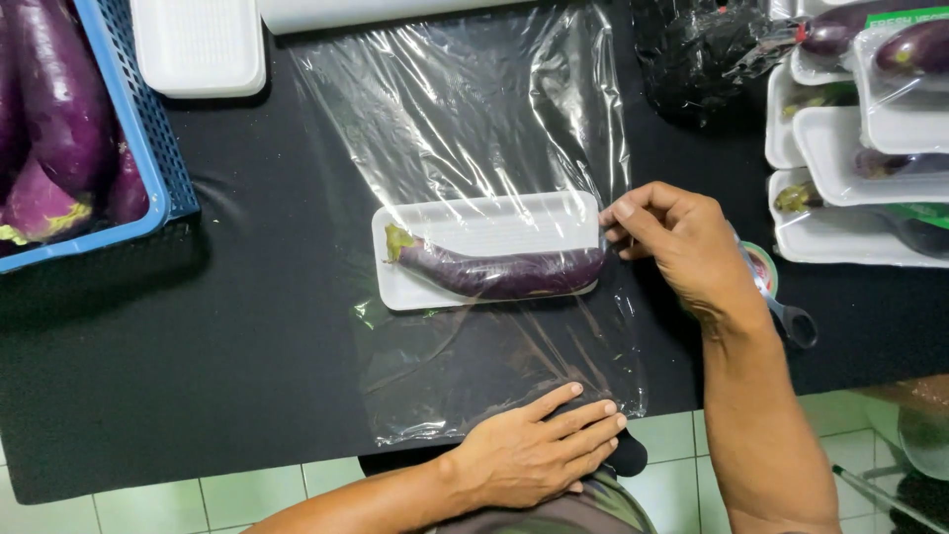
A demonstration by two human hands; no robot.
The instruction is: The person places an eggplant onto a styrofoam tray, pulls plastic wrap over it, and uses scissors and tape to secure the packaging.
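A purple eggplant (494,274) lies lengthwise on a white foam tray (474,222), which rests on a sheet of clear plastic wrap (465,119) spread over the black table. My right hand (682,242) is at the tray's right end, fingers pinched on the wrap's edge there. My left hand (539,445) lies flat, fingers together, on the near edge of the wrap at the table's front.
A blue basket (148,148) of eggplants stands at the far left. An empty white tray (198,44) sits at the back. Stacked wrapped eggplant trays (850,158) fill the right side. A tape dispenser (776,292) lies under my right wrist.
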